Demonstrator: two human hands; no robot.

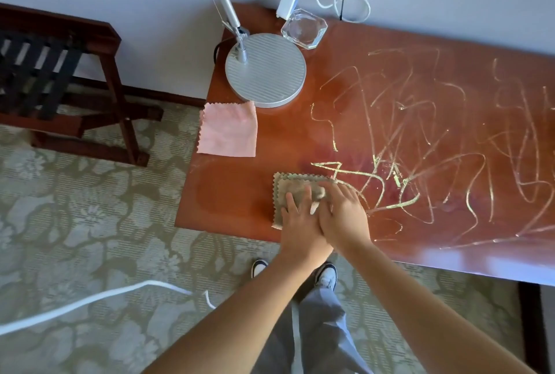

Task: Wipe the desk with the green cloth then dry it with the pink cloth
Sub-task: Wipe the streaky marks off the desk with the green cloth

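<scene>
Pressing flat: both hands, left hand [300,217] and right hand [342,214], on green cloth [292,186].

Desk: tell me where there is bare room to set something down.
Bare wood lies between the pink cloth and the green cloth, out to the desk left edge. The far left corner is crowded by the lamp base and glass dish. Both hands press the green cloth; smears cover the right.

Both my forearms reach forward and draw together. My left hand [300,217] lies palm down with its fingers straight and spread. My right hand [342,214] lies flat just beside it, overlapping its edge, fingers straight and pointing forward and slightly left.
</scene>
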